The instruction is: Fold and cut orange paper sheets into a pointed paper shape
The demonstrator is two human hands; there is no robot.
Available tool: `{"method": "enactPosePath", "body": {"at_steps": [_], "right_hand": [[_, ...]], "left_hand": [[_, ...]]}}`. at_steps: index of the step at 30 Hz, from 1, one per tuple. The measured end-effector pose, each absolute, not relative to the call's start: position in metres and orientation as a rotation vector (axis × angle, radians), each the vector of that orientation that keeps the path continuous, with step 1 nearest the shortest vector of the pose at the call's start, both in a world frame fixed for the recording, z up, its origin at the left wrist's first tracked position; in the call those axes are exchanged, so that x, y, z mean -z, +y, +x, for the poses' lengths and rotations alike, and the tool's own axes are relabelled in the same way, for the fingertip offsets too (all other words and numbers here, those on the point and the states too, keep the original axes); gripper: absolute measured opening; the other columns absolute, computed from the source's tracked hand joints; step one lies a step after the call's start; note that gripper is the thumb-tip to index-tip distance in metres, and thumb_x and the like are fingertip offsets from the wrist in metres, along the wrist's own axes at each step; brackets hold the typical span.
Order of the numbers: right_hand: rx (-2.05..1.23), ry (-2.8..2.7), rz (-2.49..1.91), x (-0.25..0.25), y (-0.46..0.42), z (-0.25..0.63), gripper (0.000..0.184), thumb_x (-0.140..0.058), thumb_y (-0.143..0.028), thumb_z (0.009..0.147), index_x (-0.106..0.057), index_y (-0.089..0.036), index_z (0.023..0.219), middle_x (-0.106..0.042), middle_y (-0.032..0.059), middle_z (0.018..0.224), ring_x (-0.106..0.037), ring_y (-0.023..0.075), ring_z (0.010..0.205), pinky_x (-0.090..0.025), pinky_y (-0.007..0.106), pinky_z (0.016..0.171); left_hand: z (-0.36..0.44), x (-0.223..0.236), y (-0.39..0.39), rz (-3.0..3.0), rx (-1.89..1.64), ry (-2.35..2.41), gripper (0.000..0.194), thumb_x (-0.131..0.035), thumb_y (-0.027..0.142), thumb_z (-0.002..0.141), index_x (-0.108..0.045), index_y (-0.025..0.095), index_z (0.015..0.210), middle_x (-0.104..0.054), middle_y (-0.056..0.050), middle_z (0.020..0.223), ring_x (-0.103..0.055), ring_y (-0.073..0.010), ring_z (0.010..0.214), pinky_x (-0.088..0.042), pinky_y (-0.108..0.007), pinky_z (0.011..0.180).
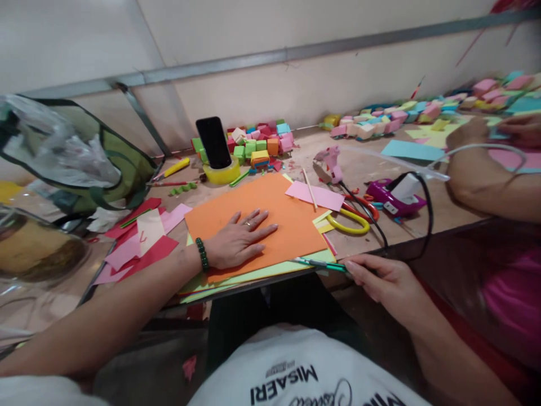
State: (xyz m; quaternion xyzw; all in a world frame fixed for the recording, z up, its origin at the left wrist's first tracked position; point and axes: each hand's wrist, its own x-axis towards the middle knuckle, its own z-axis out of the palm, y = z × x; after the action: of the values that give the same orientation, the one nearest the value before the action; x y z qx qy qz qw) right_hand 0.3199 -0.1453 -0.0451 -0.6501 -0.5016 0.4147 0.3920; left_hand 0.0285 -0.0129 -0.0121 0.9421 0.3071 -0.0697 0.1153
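Note:
My left hand lies flat with spread fingers on a large orange paper sheet. Beneath the orange sheet, edges of a pale green sheet and other coloured sheets show along the table's front edge. In my right hand is a slim green craft knife, pinched near its end. Its pale tip points left, over the lower right corner of the sheets. A pink paper strip with a thin white stick rests on the orange sheet's right side.
Yellow-handled scissors, a pink glue gun and a purple power socket lie at right. Behind are a phone on yellow tape and paper blocks. A green bag stands left; another person's arm reaches in at right.

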Motion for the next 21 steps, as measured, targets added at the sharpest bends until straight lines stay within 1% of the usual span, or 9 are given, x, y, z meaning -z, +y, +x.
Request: {"method": "enactPosePath", "body": {"at_steps": [4,7,10,13,17,21], "right_hand": [[-1.044,-1.223,-1.68,0.047,-0.147,0.332,0.044,-0.065,-0.054,0.071,-0.07,-0.015,0.09,-0.047,-0.0028,0.054,-0.032,0.0075,0.041,-0.022,0.021,0.037],[-1.03,-1.232,-1.686,0.045,-0.147,0.332,0.044,-0.065,-0.054,0.071,-0.07,-0.015,0.089,-0.048,-0.0023,0.055,-0.033,0.0078,0.042,-0.023,0.022,0.037],[-1.016,-1.253,-1.676,0.045,-0.147,0.329,0.041,-0.064,-0.053,0.072,-0.07,-0.015,0.087,-0.049,-0.0017,0.058,-0.034,0.0082,0.043,-0.024,0.022,0.037],[-1.016,-1.28,-1.665,0.046,-0.146,0.325,0.039,-0.063,-0.052,0.075,-0.071,-0.016,0.088,-0.049,-0.0018,0.058,-0.033,0.008,0.043,-0.024,0.022,0.038],[-1.005,-1.315,-1.687,0.043,-0.145,0.322,0.039,-0.063,-0.051,0.074,-0.072,-0.017,0.089,-0.051,-0.0012,0.057,-0.034,0.0085,0.042,-0.023,0.022,0.037],[-1.021,-1.339,-1.684,0.039,-0.145,0.321,0.04,-0.065,-0.052,0.071,-0.072,-0.015,0.084,-0.056,0.0006,0.058,-0.037,0.009,0.042,-0.026,0.022,0.036]], "left_hand": [[0.044,0.011,-0.018,2.744,0.198,0.911,0.057,-0.016,0.053,0.096,-0.016,0.03,0.149,-0.004,-0.009,0.157,-0.007,-0.0306,0.144,-0.008,-0.06,0.11],[0.044,0.006,-0.017,2.767,0.191,0.908,0.058,-0.017,0.053,0.096,-0.015,0.03,0.149,-0.005,-0.01,0.158,-0.006,-0.0297,0.144,-0.007,-0.059,0.11],[0.033,0.003,-0.015,2.78,0.218,0.904,0.056,-0.018,0.052,0.097,-0.014,0.031,0.149,-0.004,-0.009,0.158,-0.004,-0.0293,0.144,-0.007,-0.06,0.11],[0.023,0.006,-0.014,2.782,0.241,0.888,0.059,-0.019,0.055,0.096,-0.014,0.03,0.149,-0.004,-0.011,0.157,-0.006,-0.0305,0.144,-0.009,-0.059,0.11],[0.02,0.013,-0.014,2.805,0.209,0.88,0.061,-0.019,0.057,0.095,-0.014,0.03,0.149,-0.005,-0.012,0.157,-0.007,-0.031,0.144,-0.01,-0.058,0.11],[0.021,0.015,-0.013,2.815,0.195,0.872,0.06,-0.019,0.057,0.095,-0.014,0.03,0.149,-0.005,-0.012,0.157,-0.009,-0.031,0.144,-0.01,-0.058,0.11]]}}
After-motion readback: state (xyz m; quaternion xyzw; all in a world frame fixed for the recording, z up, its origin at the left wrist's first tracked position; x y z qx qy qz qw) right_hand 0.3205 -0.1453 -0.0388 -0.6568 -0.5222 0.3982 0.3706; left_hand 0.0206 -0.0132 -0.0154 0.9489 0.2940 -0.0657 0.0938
